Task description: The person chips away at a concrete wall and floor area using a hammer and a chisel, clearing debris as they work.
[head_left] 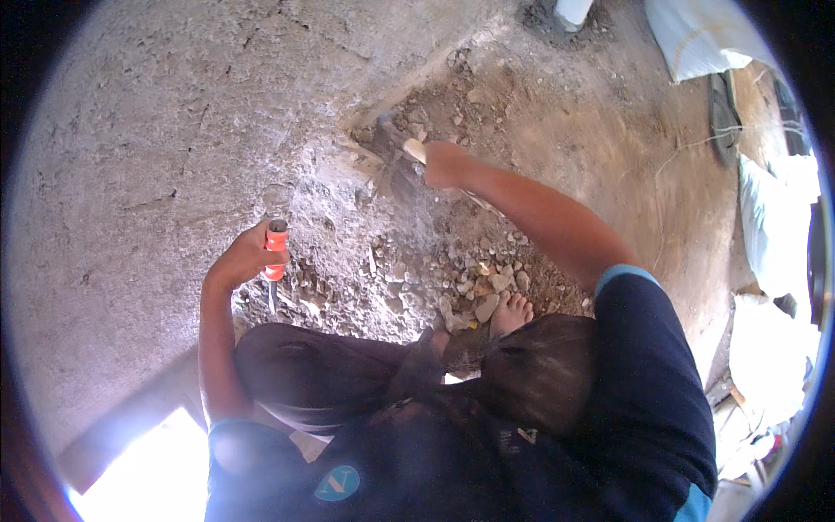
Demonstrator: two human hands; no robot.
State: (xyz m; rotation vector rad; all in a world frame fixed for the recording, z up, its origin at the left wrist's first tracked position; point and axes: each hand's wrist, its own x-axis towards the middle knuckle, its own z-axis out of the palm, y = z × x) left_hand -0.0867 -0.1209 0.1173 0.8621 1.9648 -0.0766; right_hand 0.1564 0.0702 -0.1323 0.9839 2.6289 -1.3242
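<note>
My left hand point(238, 259) is closed around the orange handle of a chisel point(275, 247), close to the rough wall. Its thin metal blade points down toward the broken rubble, and a dark cap tops the handle. Farther off and to the right, my right hand point(445, 165) grips a hammer point(414, 150) by its pale handle. The hammer's head, slightly blurred, is over loose dirt at the foot of the wall, well apart from the chisel. My fingers on the hammer are mostly hidden behind the back of the hand.
Broken stones point(496, 283) lie before my bare foot point(511, 313). A rough plastered wall point(174, 130) rises on the left. White sacks point(709, 39) and a dark sandal point(722, 117) are on the right. Bright light comes through an opening at lower left.
</note>
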